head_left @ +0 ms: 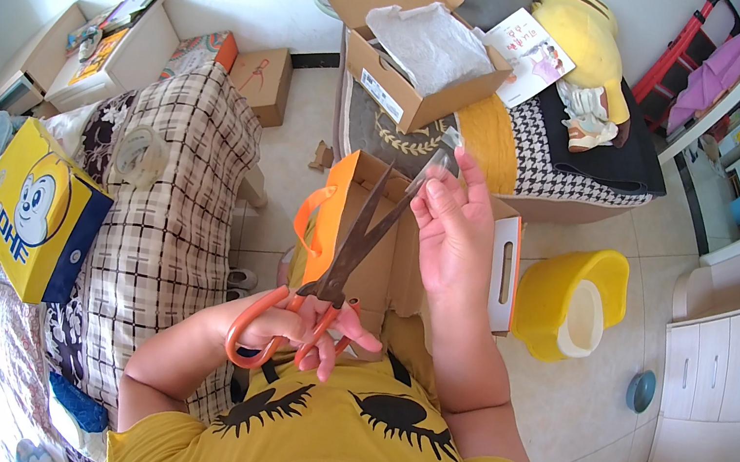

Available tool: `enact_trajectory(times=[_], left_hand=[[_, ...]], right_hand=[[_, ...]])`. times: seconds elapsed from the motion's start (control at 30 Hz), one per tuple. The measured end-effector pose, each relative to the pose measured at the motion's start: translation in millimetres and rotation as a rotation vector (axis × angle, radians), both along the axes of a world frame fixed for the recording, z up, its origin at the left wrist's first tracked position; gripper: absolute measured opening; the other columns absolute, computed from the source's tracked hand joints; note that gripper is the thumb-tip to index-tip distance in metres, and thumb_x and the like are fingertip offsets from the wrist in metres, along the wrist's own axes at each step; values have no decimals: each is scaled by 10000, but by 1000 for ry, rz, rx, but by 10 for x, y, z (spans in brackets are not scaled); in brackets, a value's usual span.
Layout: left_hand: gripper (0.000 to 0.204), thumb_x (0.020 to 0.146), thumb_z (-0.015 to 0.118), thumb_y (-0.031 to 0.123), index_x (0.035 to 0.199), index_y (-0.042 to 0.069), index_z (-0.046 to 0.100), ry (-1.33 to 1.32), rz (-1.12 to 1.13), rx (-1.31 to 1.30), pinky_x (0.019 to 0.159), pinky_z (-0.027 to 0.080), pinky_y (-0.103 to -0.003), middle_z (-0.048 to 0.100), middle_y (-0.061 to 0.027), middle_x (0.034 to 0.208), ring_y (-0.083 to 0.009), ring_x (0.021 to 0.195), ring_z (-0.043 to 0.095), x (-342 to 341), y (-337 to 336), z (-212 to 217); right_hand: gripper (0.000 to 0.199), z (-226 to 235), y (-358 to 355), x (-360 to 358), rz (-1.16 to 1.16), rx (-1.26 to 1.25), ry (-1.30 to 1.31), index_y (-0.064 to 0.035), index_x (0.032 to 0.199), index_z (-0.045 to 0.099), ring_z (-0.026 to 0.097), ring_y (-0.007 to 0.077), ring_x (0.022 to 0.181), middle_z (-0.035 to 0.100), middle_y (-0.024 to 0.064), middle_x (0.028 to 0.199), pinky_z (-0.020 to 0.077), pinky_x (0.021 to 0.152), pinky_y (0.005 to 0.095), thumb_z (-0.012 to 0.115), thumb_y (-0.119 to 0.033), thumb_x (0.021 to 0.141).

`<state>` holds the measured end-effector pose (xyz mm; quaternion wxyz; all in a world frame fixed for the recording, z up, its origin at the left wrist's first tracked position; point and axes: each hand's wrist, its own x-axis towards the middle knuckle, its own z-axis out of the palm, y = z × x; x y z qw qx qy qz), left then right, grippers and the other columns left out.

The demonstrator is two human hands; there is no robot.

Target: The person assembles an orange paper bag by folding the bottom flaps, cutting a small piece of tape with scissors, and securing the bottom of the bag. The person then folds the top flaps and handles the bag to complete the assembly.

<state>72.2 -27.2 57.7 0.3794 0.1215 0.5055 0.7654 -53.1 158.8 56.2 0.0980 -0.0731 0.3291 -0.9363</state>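
Note:
My left hand (314,322) is wrapped through the orange handles of a pair of scissors (341,271). Its dark blades point up and away from me and stand apart. Raised to the right, my right hand (453,221) pinches a small strip of clear film (433,171), perhaps tape, between thumb and fingers. The tip of one blade lies close by the strip; whether they touch I cannot tell. Below both hands is an opened orange cardboard box (330,209) with a strap handle, partly hidden by my arms.
On the checked bedspread to the left lie a yellow and blue box (46,214) and a tape roll (141,157). Ahead, a bench holds an open brown carton (418,101), a book (528,56) and a yellow plush toy (586,42). A yellow potty (544,296) stands at right.

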Motion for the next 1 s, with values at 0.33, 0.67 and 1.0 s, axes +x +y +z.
enact_trajectory(times=[0.33,0.67,1.0], left_hand=[[467,823,485,201,1234,-17,507,-47,-36,204,655,455,-250,470,-225,1333,-194,808,626,-105,-23,-146],[424,807,502,173,1174,-32,548,-50,-3,241,608,461,-239,510,-252,1282,-196,771,639,-129,27,-129],[366,840,402,68,1179,-1,523,-21,-8,255,548,458,-280,511,-340,1219,-252,666,645,-110,8,-114]], right_hand=[[638,-8,-87,123,1,62,100,-29,1319,341,598,142,910,599,123,1005,487,848,276,679,50,783],[635,9,-54,121,10,96,97,-35,1314,353,624,153,897,634,120,971,504,836,281,676,70,778],[636,28,-30,101,19,94,107,-25,1312,357,635,163,900,646,125,957,515,840,291,676,79,771]])
